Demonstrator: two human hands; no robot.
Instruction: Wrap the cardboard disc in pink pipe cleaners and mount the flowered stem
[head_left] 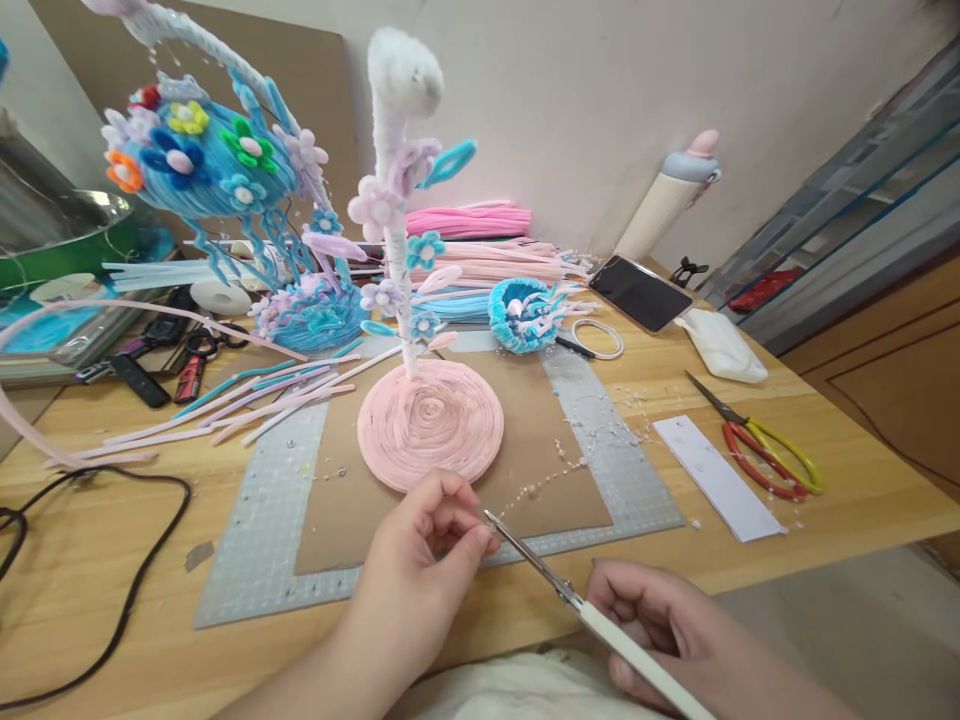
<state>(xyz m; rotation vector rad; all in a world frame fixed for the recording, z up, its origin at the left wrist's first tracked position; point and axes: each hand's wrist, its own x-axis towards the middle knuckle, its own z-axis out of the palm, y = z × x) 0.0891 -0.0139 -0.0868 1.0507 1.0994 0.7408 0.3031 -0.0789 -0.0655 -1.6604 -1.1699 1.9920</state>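
My left hand (pixel 435 560) is in a pinch at the front edge of the cardboard, holding the end of a thin string of small pearly beads (pixel 531 490). The string runs from its fingertips to the right across the cardboard. My right hand (pixel 652 630) grips a pair of white-handled scissors (pixel 577 598), whose narrow metal tips reach close to the left fingertips. Just behind the left hand stands a coiled pink pipe-cleaner base (pixel 442 425). From it rises a white wrapped stem (pixel 396 240) with fuzzy flowers, leaves and a fluffy white top.
A grey cutting mat (pixel 247 560) lies under the cardboard sheet (pixel 555 400). To the right are a white paper strip (pixel 716 478), red-yellow scissors (pixel 757 440) and a phone (pixel 640 292). A blue flowered jellyfish ornament (pixel 217 165) hangs at left, beyond loose pipe cleaners (pixel 277 395) and a black cable (pixel 142 590).
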